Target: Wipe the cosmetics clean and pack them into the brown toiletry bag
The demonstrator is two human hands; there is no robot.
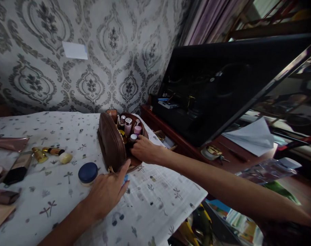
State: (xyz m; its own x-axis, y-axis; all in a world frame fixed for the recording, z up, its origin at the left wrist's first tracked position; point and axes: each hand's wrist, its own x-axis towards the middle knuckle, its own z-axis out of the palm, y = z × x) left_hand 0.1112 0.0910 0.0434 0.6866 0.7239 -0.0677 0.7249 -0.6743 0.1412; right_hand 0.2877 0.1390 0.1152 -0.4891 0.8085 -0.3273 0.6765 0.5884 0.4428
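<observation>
A printed cloth [150, 201] is lying underneath; the left hand [108, 189] is holding thumb and forefinger apart at the near edge of the brown bag [111, 140] standing on it. The right hand [143, 150] is reaching inside, its grip hidden; bottles [128, 125] are standing beyond.

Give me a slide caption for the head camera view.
Right hand in an open brown bag of cosmetics, left hand at its near end, blue-lidded jar nearby.

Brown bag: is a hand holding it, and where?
The left hand is at the bag's near end, the right hand at its opening; whether either grips it can't be told.
</observation>
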